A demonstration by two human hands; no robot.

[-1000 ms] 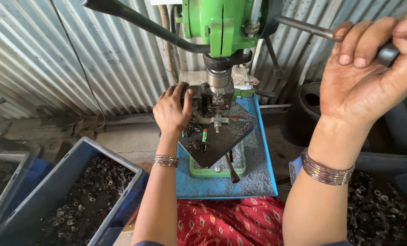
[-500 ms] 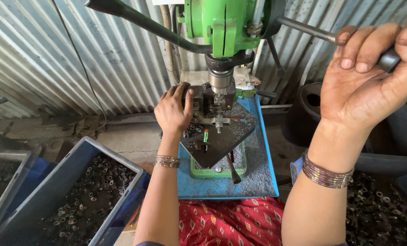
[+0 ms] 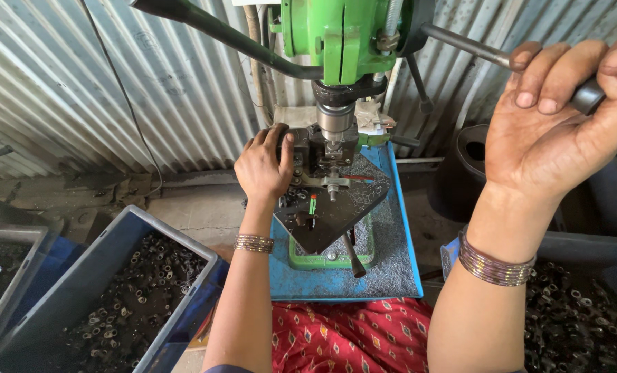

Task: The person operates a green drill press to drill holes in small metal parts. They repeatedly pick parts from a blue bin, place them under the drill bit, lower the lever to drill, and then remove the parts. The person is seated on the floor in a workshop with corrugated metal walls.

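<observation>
Little has moved since a second ago: our right hand (image 3: 557,117) wraps the feed lever (image 3: 481,52), our left hand (image 3: 263,166) grips the black fixture (image 3: 315,148) under the green drill press (image 3: 343,34).

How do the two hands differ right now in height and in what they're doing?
The right hand is raised high, palm toward the camera, fingers wrapped round the dark feed lever. The left hand is lower, back of hand showing, resting against the dark fixture under the spindle of the green drill press. Both wrists wear bangles.
</observation>
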